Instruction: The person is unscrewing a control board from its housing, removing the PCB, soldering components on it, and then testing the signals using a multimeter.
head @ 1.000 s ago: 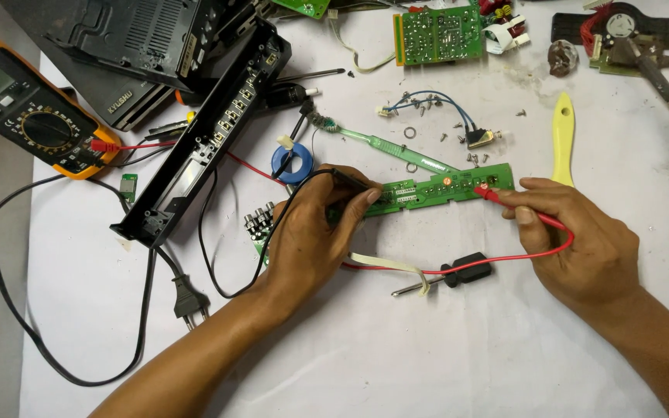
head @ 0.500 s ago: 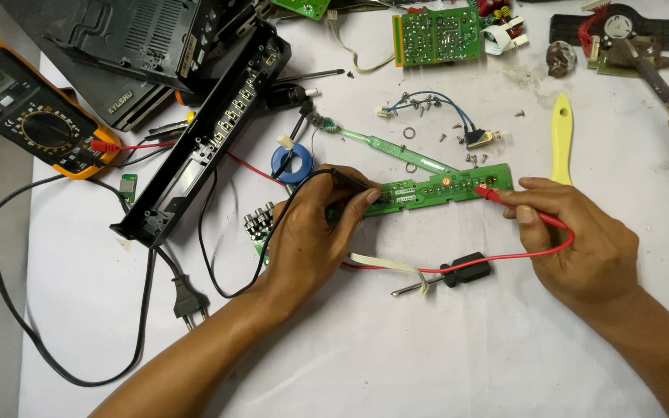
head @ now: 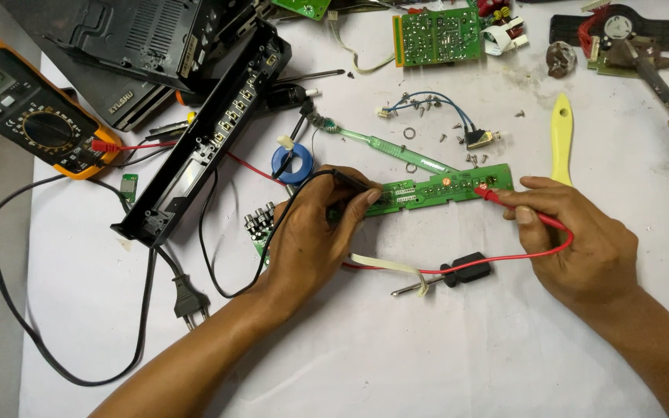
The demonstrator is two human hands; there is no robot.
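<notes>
Left hand [head: 311, 232] pinches a black probe [head: 350, 179]; right hand [head: 574, 236] pinches a red probe [head: 497, 197]. Both tips rest on the long, narrow green circuit board [head: 447, 186], which lies flat at the centre of the white counter [head: 427, 348]. Risk, as a judgement: a slim tip could skid across the close-set solder pads and bridge two of them, or the light, unclamped board could slide under probe pressure. The slack red lead [head: 505, 259] loops over a black-handled screwdriver [head: 447, 277] at 6 o'clock of the board and may snag. An orange-cased multimeter [head: 32, 116], hard plastic, lies at 10 o'clock.
</notes>
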